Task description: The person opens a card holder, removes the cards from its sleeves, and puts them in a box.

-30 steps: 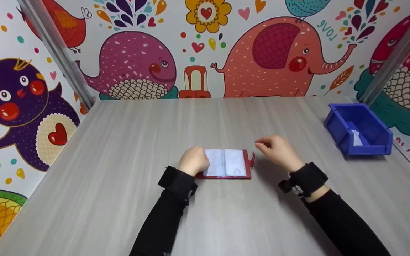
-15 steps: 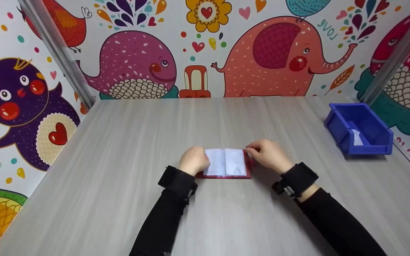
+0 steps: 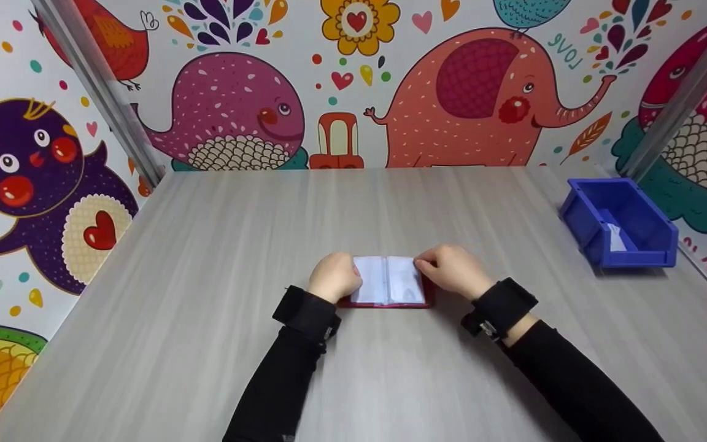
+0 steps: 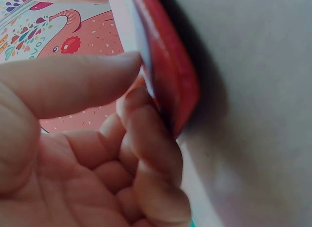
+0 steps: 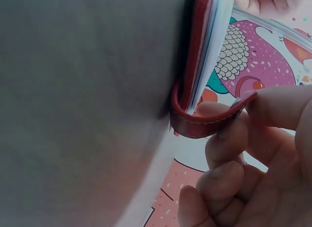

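A small red card holder (image 3: 384,306) lies open on the table in front of me, its white or clear sleeves (image 3: 404,282) facing up. At its left edge, my left hand (image 3: 332,276) pinches the card holder; the left wrist view shows the thumb (image 4: 112,75) over the inner side and curled fingers at the red cover (image 4: 170,66). On the right edge, my right hand (image 3: 455,270) pinches the free end of the red strap (image 5: 195,127) between thumb and fingers. The strap bends up around the edge of the sleeves in the right wrist view.
A blue bin (image 3: 620,227) stands at the table's right rear, with a white paper-like piece (image 3: 616,238) inside. Cartoon-printed walls (image 3: 353,86) border the back and sides of the pale table (image 3: 206,258). Black bands sit on both wrists.
My right hand has moved left from beside the card holder to its right edge and taken hold of the strap, which it now bends inward. The left hand stays in place.
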### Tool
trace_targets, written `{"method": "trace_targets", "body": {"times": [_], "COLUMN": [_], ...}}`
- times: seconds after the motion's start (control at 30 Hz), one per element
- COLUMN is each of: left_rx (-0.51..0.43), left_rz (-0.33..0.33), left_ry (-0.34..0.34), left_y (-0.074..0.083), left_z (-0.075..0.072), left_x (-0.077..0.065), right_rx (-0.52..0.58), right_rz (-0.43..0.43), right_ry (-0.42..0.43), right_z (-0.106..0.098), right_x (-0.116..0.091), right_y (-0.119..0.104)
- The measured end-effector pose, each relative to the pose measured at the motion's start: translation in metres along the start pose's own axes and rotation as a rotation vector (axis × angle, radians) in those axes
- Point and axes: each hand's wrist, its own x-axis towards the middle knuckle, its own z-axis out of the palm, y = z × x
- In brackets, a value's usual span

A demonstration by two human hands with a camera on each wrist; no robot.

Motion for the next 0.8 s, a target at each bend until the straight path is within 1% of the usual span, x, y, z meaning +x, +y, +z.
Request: {"method": "trace_targets", "body": {"times": [0.2,0.33,0.57,0.8], "left_rx": [0.002,-0.004,-0.008,-0.010], "left_rz": [0.001,-0.008,-0.016,-0.012], "left_ry": [0.008,0.006,0.002,0.002], "left_y": [0.0000,-0.0001,0.0007,0.0005], "left_z": [-0.0003,-0.0002,-0.0006,-0.0004], "left_x": [0.0000,0.0006,0.0006,0.0005], "right_rx": [-0.077,-0.101,-0.125,-0.126], "right_rz": [-0.012,-0.014,-0.038,-0.075], "right_ry": [-0.009,-0.018,-0.013,0.016], "right_z": [0.0016,0.0018,0.0028,0.0033], "right_x": [0.0003,0.0004,0.0008,0.0005], "right_y": [-0.0027,-0.0045,-0.0049,-0.0036]}}
